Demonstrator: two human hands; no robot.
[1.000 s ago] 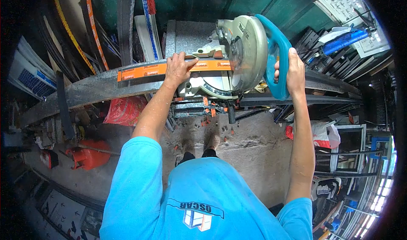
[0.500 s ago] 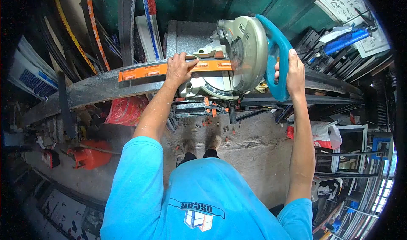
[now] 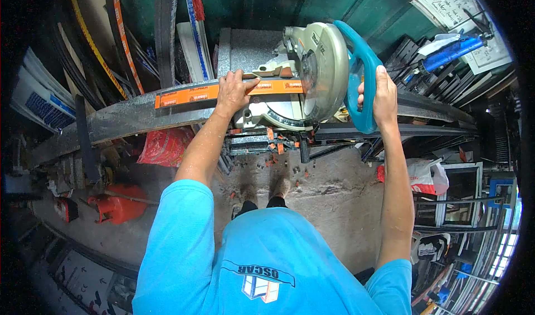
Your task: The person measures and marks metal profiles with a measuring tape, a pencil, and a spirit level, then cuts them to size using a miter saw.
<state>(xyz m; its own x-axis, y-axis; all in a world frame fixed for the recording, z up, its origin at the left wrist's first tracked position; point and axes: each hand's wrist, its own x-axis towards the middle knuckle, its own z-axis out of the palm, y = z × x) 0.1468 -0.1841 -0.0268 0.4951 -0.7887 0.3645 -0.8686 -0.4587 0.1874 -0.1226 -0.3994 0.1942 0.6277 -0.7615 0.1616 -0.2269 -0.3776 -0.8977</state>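
My right hand (image 3: 383,99) is wrapped round the teal handle (image 3: 362,64) of a mitre saw (image 3: 329,70). The saw head is lowered, with its blade and guard over the right end of a metal profile (image 3: 192,94) covered in orange printed tape. My left hand (image 3: 234,93) grips this profile left of the blade and presses it on the saw base against the fence (image 3: 273,70). Its thumb points right along the strip. The blade's lower edge and the contact with the profile are hidden by the guard.
A long beam (image 3: 120,119) runs left beneath the profile. Several taped profiles lean at the back left. A red gas cylinder (image 3: 118,203) stands on the floor at left, near a red sack (image 3: 167,146). Orange and dark scraps lie by my feet. A blue caulking gun (image 3: 454,53) lies at right.
The saw head and my right hand have shifted very slightly left in view. My left hand and the profile stay in place.
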